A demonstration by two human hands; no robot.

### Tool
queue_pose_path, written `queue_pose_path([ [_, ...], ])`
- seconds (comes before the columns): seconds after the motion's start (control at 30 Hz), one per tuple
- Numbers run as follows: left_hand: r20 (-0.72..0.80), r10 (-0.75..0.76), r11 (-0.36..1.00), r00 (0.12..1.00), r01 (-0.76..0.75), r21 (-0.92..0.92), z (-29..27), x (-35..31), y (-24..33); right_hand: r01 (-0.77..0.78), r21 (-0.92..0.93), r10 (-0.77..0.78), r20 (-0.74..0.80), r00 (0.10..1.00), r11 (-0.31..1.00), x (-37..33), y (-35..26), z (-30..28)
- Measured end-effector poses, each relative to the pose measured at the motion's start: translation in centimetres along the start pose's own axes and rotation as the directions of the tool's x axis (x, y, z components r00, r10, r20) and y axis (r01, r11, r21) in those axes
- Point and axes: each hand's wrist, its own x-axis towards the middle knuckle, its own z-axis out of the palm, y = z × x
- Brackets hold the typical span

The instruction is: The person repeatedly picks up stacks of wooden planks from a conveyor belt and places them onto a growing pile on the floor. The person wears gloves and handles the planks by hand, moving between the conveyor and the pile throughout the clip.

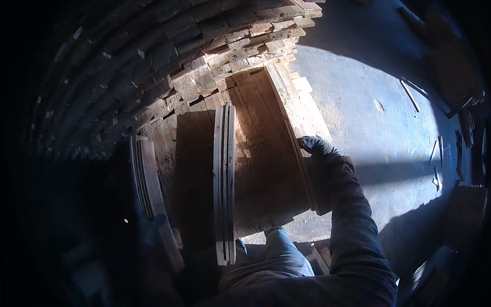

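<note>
My right hand (320, 146), in a dark glove, curls its fingers over the upper left edge of a stack of wooden boards (284, 90) at the right of the wooden platform. My left hand (155, 224) is deep in shadow beside another bundle of boards (151, 176) at the left; its fingers cannot be made out. Between the two hands, a narrow bundle of boards (225, 169) stands on edge across the platform, touched by neither hand. Sunlight falls on the far part of the right-hand stack, and shade covers the rest.
The platform of planks (261, 153) lies in front of my legs (286, 256). Beyond it rises a tall pile of stacked boards (204, 46), spreading far to the left. Wood strips (410, 96) lie on the concrete floor (368, 107) at the right. The left side is very dark.
</note>
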Motion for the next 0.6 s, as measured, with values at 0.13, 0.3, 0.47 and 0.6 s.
queue_pose_path([
  [0.13,-0.037,0.021,0.982,0.999,-0.027,-0.189,-0.9,-1.6,1.3,-0.238,0.347,0.288,-0.101,0.952,0.907,-1.1,-1.1,1.0],
  [0.3,0.051,0.099,0.978,0.994,-0.087,-0.192,5.1,-2.8,5.1,-0.318,0.586,0.542,-0.252,0.802,0.745,-4.4,-13.4,8.4],
  [0.47,0.233,0.168,0.91,0.958,-0.241,0.337,12.0,-2.8,8.3,-0.383,-0.561,0.147,-0.42,0.896,0.734,-6.2,-11.9,22.8],
  [0.6,0.29,-0.11,0.991,0.951,0.082,0.108,11.4,-1.9,4.7,-0.438,0.06,0.398,-0.541,0.741,0.897,-6.3,-8.2,22.5],
])
